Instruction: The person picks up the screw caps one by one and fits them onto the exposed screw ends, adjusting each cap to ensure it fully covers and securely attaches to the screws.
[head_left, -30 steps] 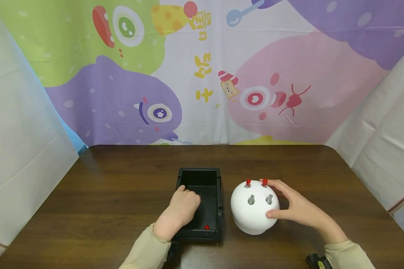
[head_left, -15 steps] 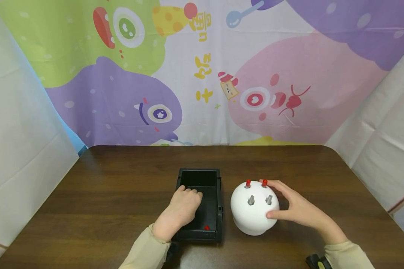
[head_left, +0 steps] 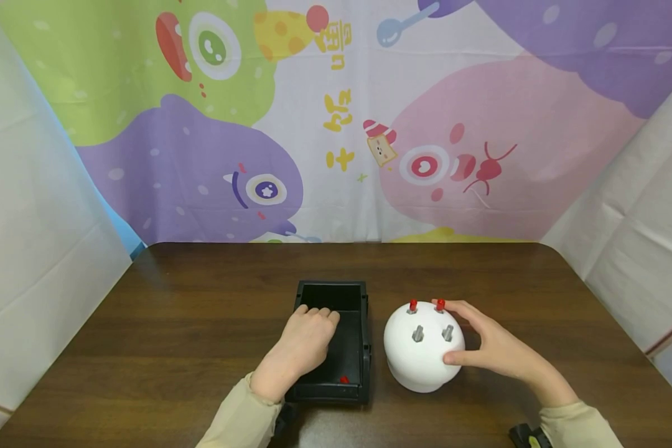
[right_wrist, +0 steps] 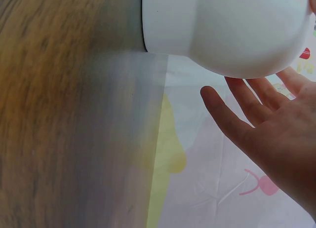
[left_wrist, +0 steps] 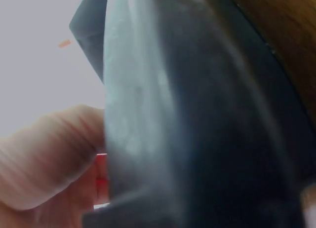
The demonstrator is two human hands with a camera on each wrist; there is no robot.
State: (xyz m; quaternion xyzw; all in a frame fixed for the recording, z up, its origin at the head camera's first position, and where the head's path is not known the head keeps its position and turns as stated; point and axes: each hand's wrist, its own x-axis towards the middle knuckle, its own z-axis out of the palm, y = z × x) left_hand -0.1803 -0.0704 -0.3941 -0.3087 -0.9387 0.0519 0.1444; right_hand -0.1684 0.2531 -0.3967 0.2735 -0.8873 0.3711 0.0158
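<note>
My left hand [head_left: 302, 342] reaches into a black plastic bin [head_left: 364, 367], its fingers curled downward. In the left wrist view, a small red cap [left_wrist: 101, 176] shows between thumb and fingers, partly hidden by the bin wall [left_wrist: 197, 114]. Another red cap [head_left: 344, 379] lies on the bin floor. My right hand [head_left: 498, 342] holds a white dome-shaped piece [head_left: 414, 361] by its right side, thumb in front and fingers behind. Two red caps [head_left: 413, 305] sit on the dome's far bolts. Its two near bolts [head_left: 418, 333] are bare metal.
Bin and dome stand side by side on a dark brown wooden table [head_left: 201, 298], a narrow gap between them. A cartoon-printed curtain [head_left: 336, 205] hangs behind the table's far edge. White cloth [head_left: 39, 249] hangs at both sides.
The left hand has shifted slightly to the right inside the bin, and its knuckles have risen a little. The right hand and the dome stay where they were.
</note>
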